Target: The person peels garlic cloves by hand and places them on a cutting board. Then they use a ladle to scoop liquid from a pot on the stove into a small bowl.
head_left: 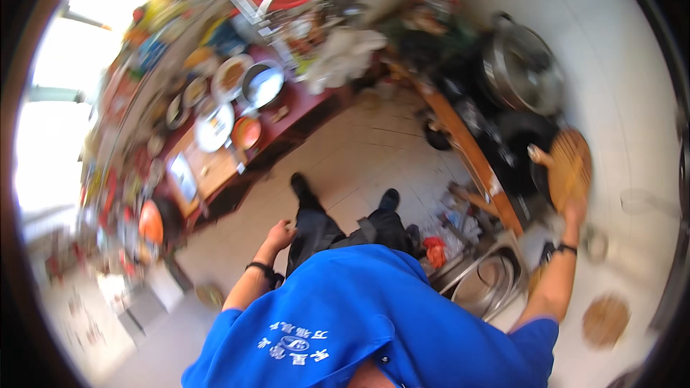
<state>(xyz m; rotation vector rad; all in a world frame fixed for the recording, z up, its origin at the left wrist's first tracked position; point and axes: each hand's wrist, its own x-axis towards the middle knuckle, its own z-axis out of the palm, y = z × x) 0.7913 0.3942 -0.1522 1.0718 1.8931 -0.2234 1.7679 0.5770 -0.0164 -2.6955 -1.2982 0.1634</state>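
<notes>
My right hand grips the lower edge of a round, slatted wooden lid at the right, beside the white wall. A short peg with a pale tip sticks out at the lid's left side; blur hides how it is joined. Behind the lid lies a dark wok-like pan. My left hand hangs by my left thigh with its fingers loosely curled. Nothing shows in it, but its palm is hidden.
Above the wok stands a large metal pot. A wooden edge borders this side. Lower right is a metal sink beside plastic bags. Across the tiled floor, a red counter carries bowls, a metal pan and a cutting board.
</notes>
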